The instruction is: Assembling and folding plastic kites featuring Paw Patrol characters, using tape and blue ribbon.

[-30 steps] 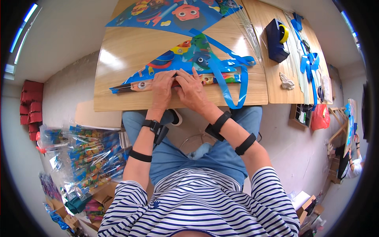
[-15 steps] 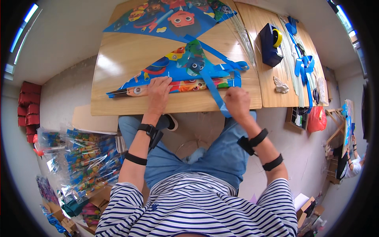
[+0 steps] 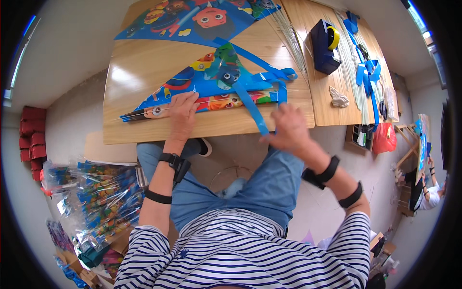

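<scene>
A folded blue kite [image 3: 192,77] with printed cartoon figures lies on the wooden table in front of me, thin rods along its near edge. My left hand [image 3: 182,111] rests on that edge, fingers bent over the folded fabric and holding it. Blue ribbon tails [image 3: 249,107] trail from the kite; one hangs toward the table's front edge, another is bunched at the kite's right end. My right hand [image 3: 290,129] is just right of the hanging ribbon's lower end, thumb and fingers apart, slightly blurred. It appears to hold nothing.
Another printed kite sheet [image 3: 192,24] lies at the far side. Thin white rods [image 3: 288,38], a tape dispenser [image 3: 325,53], a crumpled white cloth [image 3: 339,98] and loose blue ribbon [image 3: 369,77] are to the right. Bagged kites [image 3: 103,202] are piled low at left.
My right hand has opened from a closed shape beside the ribbon, its thumb now spread from the fingers. The left hand keeps its place on the kite. The whole view has shifted slightly.
</scene>
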The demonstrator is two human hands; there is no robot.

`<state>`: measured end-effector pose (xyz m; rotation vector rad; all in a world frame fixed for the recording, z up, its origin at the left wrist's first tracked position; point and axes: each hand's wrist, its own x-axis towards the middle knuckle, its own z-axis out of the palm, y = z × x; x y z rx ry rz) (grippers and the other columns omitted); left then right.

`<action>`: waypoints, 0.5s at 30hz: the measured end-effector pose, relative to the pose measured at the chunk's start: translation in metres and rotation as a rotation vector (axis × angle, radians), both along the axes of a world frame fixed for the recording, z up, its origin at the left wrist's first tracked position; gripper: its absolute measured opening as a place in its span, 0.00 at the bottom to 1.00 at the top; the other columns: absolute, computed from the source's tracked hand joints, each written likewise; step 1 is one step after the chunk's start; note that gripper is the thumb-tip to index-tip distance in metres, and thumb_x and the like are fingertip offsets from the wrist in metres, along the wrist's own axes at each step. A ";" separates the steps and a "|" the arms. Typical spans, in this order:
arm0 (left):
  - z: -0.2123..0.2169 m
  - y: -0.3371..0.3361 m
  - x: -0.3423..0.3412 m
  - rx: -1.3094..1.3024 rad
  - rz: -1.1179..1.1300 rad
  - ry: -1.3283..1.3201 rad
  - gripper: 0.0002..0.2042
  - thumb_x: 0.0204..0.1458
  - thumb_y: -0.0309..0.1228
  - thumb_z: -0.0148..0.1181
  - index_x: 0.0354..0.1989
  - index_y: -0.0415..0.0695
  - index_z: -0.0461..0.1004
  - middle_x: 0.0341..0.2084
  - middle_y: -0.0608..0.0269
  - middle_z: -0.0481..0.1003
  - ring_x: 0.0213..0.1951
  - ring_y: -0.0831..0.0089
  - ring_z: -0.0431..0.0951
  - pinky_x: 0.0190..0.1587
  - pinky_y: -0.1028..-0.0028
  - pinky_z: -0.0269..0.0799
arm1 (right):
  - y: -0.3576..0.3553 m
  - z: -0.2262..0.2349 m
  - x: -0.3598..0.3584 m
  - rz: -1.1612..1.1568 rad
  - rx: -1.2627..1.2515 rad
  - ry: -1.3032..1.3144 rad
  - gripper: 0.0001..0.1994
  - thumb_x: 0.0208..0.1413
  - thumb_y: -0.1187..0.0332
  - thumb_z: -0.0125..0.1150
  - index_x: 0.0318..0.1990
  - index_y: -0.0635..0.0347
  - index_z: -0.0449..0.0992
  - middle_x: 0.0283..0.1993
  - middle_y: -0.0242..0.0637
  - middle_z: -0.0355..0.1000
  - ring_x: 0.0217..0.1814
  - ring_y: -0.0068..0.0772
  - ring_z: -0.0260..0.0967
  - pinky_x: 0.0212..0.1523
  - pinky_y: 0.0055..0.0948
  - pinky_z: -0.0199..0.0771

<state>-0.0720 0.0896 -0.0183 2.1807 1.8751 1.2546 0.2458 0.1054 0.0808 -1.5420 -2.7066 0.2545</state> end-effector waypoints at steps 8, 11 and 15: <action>0.009 -0.003 -0.003 -0.015 0.010 0.034 0.12 0.51 0.25 0.66 0.45 0.40 0.82 0.44 0.57 0.79 0.48 0.56 0.75 0.54 0.61 0.71 | 0.150 -0.026 0.110 -0.048 0.438 0.607 0.05 0.45 0.71 0.65 0.31 0.59 0.80 0.34 0.43 0.78 0.39 0.50 0.76 0.41 0.44 0.77; 0.004 0.000 0.003 -0.030 -0.003 0.019 0.12 0.51 0.25 0.65 0.45 0.40 0.82 0.44 0.57 0.79 0.49 0.56 0.75 0.54 0.61 0.71 | 0.267 0.072 0.227 -0.675 0.376 0.718 0.09 0.46 0.64 0.68 0.29 0.62 0.82 0.32 0.39 0.80 0.29 0.34 0.76 0.35 0.36 0.77; 0.003 0.000 0.001 -0.045 0.009 0.019 0.12 0.51 0.25 0.65 0.45 0.39 0.82 0.44 0.57 0.79 0.48 0.56 0.75 0.54 0.61 0.71 | 0.272 0.067 0.252 -0.936 0.909 0.169 0.18 0.47 0.57 0.71 0.42 0.58 0.83 0.35 0.51 0.79 0.33 0.51 0.79 0.41 0.46 0.80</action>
